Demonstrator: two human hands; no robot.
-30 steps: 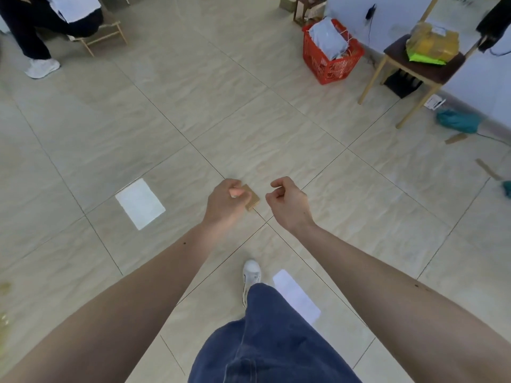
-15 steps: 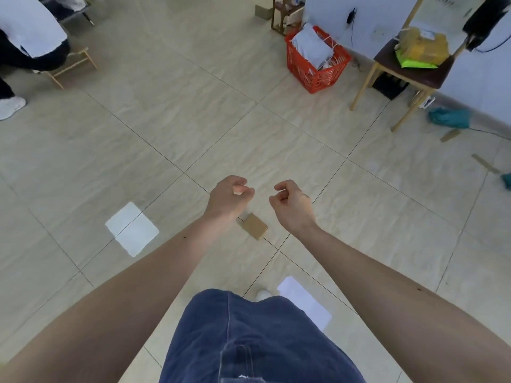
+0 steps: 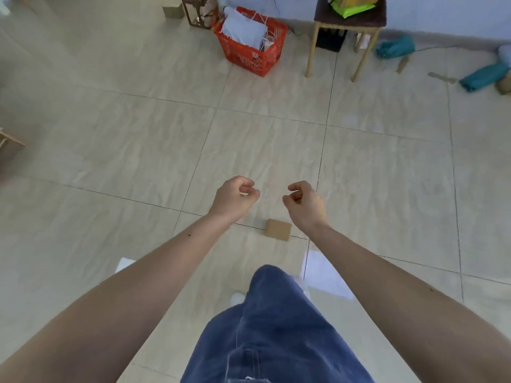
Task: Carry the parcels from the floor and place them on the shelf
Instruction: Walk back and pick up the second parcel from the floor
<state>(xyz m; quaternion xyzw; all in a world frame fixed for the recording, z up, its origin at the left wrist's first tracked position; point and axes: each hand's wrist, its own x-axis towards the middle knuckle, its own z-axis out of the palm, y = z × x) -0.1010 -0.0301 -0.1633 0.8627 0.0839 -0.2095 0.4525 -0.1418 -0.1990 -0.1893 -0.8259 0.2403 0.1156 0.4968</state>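
Observation:
A small brown cardboard parcel (image 3: 278, 229) lies flat on the tiled floor, just below and between my two hands. My left hand (image 3: 235, 199) hovers above and to the left of it, fingers curled shut and holding nothing. My right hand (image 3: 304, 204) is to the upper right of the parcel, also curled shut and empty. Two white flat parcels lie on the floor nearer me: one (image 3: 325, 275) by my right forearm, one (image 3: 124, 265) partly hidden under my left forearm. A red basket (image 3: 250, 55) with grey-white bagged parcels stands at the back.
A wooden stool (image 3: 349, 22) with yellow and green packages stands by the back wall, right of the basket. Teal bags (image 3: 395, 47) and tape scraps lie along the right wall. A small box (image 3: 172, 11) and a metal stand are at the back. My jeans-clad leg (image 3: 276, 327) fills the bottom.
The brown parcel left my left hand and now lies on the floor. The view has swung right, bringing the basket and stool closer. My hands have spread slightly apart.

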